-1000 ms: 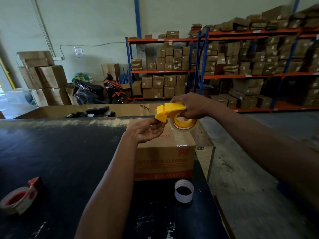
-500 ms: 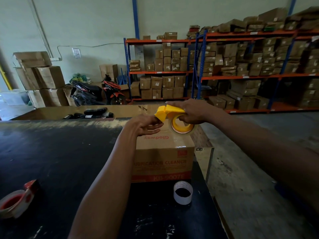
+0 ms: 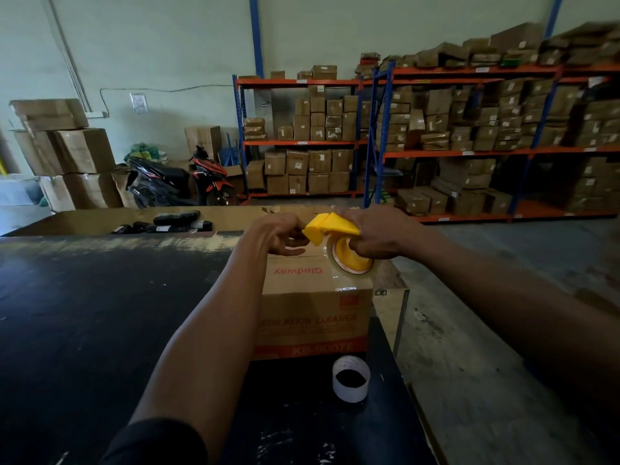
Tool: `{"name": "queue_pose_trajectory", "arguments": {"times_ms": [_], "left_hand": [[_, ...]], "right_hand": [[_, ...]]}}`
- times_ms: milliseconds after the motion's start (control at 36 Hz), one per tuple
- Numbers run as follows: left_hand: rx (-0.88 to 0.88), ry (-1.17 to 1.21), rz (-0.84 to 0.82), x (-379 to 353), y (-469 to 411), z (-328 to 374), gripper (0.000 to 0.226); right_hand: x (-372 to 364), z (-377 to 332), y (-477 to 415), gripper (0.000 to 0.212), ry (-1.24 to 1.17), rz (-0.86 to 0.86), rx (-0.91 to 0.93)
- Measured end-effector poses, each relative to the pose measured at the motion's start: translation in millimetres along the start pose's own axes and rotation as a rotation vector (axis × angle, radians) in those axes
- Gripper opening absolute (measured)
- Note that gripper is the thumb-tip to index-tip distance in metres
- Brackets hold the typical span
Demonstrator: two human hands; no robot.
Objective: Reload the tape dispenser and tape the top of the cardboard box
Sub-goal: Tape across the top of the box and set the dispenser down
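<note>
A brown cardboard box [image 3: 312,313] with red print stands on the black table [image 3: 100,313], its top flaps closed. Just above its top my right hand [image 3: 379,236] grips a yellow tape dispenser [image 3: 330,229] loaded with a clear tape roll [image 3: 352,263]. My left hand [image 3: 280,234] is at the dispenser's front end with its fingers pinched there; whether it holds the tape's loose end I cannot tell. An empty white tape core [image 3: 350,382] stands on the table in front of the box.
The table's right edge [image 3: 416,397] runs close beside the box, with concrete floor beyond. Black packages [image 3: 167,223] lie in a cardboard tray behind the table. Shelving racks [image 3: 469,139] of boxes, stacked cartons [image 3: 63,149] and a parked scooter [image 3: 177,182] fill the background.
Both hands and the dispenser have come lower, toward the box top. My left hand has turned palm down at the dispenser's front. The red dispenser at lower left has left the view.
</note>
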State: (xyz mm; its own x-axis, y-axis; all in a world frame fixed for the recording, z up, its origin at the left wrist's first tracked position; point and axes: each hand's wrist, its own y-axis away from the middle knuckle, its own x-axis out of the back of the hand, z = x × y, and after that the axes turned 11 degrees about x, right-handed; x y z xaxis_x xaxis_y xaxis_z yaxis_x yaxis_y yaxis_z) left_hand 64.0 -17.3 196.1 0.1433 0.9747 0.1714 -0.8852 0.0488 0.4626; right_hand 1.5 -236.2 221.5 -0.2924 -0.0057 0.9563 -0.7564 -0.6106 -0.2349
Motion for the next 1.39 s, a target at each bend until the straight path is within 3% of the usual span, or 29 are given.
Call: {"name": "queue_pose_trajectory", "arguments": {"times_ms": [139, 194, 528, 639, 806, 1194, 1306, 1389], "left_hand": [[-0.259, -0.344, -0.083, 1, -18, 4, 0.022], [-0.311, -0.459, -0.054, -1, -30, 5, 0.017], [-0.292, -0.543, -0.048, -39, -66, 21, 0.027], [-0.355, -0.647, -0.028, -38, -81, 26, 0.023], [-0.533, -0.824, 0.070, -27, -125, 14, 0.020], [-0.632, -0.774, 0.241, -24, -204, -15, 0.015], [-0.630, -0.743, 0.217, -25, -214, -22, 0.034], [-0.643, -0.734, 0.209, -29, -213, -27, 0.027]], "right_hand": [[-1, -6, 14, 0.080, 0.075, 0.042, -0.066], [-9, -9, 22, 0.079, 0.096, 0.024, -0.086], [-43, -33, 25, 0.067, -0.097, 0.087, -0.293], [-48, -31, 17, 0.069, -0.142, 0.129, -0.354], [-56, -25, -4, 0.055, -0.243, 0.028, -0.397], [-75, -4, -58, 0.047, -0.236, -0.195, -0.428], [-74, 3, -69, 0.039, -0.265, -0.267, -0.436], [-73, 7, -75, 0.041, -0.266, -0.324, -0.447]]}}
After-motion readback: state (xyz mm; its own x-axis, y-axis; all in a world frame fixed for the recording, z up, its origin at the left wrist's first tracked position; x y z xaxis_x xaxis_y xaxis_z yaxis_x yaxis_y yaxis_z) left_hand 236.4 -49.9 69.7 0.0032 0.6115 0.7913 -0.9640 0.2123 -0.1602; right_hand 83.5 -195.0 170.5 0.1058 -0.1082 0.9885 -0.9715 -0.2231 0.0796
